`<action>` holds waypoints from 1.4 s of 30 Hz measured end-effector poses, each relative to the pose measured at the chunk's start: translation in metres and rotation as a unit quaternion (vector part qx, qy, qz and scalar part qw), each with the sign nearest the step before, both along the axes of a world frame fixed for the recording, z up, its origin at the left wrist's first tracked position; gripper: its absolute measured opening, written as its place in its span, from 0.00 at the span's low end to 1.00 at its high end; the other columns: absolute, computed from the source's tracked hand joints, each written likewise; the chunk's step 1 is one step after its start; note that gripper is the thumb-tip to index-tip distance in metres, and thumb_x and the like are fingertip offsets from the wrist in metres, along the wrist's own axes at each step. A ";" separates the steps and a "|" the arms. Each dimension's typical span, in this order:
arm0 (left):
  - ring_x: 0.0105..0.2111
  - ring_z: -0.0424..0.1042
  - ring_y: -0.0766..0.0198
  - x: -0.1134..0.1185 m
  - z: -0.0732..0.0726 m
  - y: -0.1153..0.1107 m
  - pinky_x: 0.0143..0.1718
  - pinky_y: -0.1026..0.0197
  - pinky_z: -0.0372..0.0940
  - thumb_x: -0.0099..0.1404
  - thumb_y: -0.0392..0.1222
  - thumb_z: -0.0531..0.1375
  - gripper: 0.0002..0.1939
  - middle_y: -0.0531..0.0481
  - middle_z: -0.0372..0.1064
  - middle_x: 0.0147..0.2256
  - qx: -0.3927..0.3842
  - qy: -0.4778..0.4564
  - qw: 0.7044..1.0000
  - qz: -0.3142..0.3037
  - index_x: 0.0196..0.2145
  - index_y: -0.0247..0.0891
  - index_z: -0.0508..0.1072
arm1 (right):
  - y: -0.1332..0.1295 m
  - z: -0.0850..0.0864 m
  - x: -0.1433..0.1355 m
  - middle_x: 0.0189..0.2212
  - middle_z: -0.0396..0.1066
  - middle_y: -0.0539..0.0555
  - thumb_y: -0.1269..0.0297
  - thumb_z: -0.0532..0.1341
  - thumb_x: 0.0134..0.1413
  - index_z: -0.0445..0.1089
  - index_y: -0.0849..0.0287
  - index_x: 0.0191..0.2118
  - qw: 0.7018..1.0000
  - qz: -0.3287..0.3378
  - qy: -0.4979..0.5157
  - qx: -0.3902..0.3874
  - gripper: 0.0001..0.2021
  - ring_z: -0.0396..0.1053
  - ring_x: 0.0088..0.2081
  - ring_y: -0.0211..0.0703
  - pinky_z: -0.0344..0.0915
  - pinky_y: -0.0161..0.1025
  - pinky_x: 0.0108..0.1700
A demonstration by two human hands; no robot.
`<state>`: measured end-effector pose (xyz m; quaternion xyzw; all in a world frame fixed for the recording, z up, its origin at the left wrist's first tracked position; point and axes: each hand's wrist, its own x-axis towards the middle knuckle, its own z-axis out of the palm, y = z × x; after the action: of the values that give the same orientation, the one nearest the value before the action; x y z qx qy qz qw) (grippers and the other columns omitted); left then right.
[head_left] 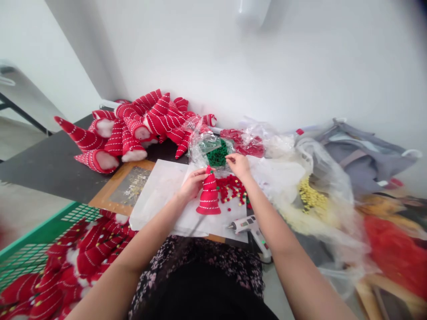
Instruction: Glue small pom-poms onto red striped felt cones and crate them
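Note:
My left hand (pixel 193 183) is closed on the upper part of a small red cone-shaped hat (pixel 209 198) with white stitched stripes. A few tiny green pom-poms sit on the hat's right side and near its tip. Right beside an opened plastic bag of green pom-poms (pixel 216 154), my right hand (pixel 239 164) has its thumb and fingers pinched together. Whatever they hold is too small to make out. Loose red and yellow pom-poms (pixel 231 186) lie on white paper (pixel 163 191) behind the hat. A white glue gun (pixel 248 226) rests near my right forearm.
Stuffed red striped hats (pixel 133 124) are piled at the back left. A green basket (pixel 36 235) of decorated hats stands low at left. To the right are a plastic bag of yellow pom-poms (pixel 312 195), a grey cloth bag (pixel 360 151) and red netting (pixel 395 253).

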<state>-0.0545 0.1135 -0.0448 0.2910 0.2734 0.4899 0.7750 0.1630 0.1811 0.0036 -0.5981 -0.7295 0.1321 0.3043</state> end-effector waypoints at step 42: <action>0.28 0.74 0.62 -0.001 0.007 0.000 0.34 0.61 0.66 0.52 0.36 0.72 0.18 0.47 0.79 0.32 0.002 -0.016 1.000 0.026 0.42 0.31 0.84 | -0.118 0.033 -0.020 0.28 0.76 0.50 0.67 0.68 0.60 0.79 0.56 0.35 0.968 0.200 0.148 -0.014 0.03 0.67 0.26 0.38 0.64 0.37 0.32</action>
<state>-0.0554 0.1134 -0.0377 0.2774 0.2675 0.5150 0.7657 0.1432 0.0631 0.0369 -0.4179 -0.7794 0.2873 0.3679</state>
